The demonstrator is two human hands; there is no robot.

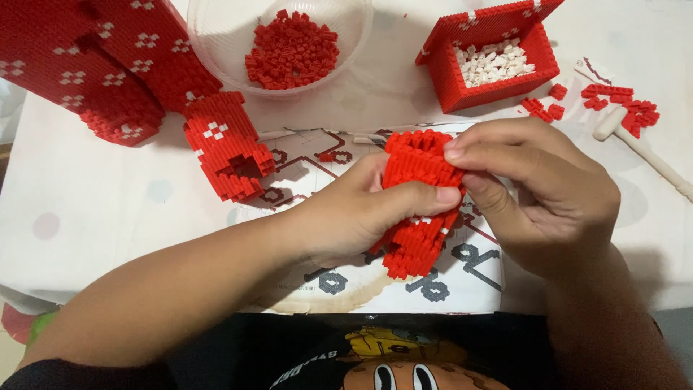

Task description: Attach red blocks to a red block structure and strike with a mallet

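Far from me I see a clear bowl [216, 43] of red bricks [291, 49], a red box [462, 87] of white bricks [492, 62], and a white tool [650, 155] at right.

A brick piece [419, 206] is held over the instruction sheet [317, 166]. Behind the sheet a bowl [216, 43] of bricks is set, and right of the sheet a box [498, 87]. Left of the sheet a built part [227, 144] is placed.

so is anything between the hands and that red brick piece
Nothing visible: the left hand grips the red brick piece from the side, and the right hand pinches its top edge. Both touch it directly, above the instruction sheet.
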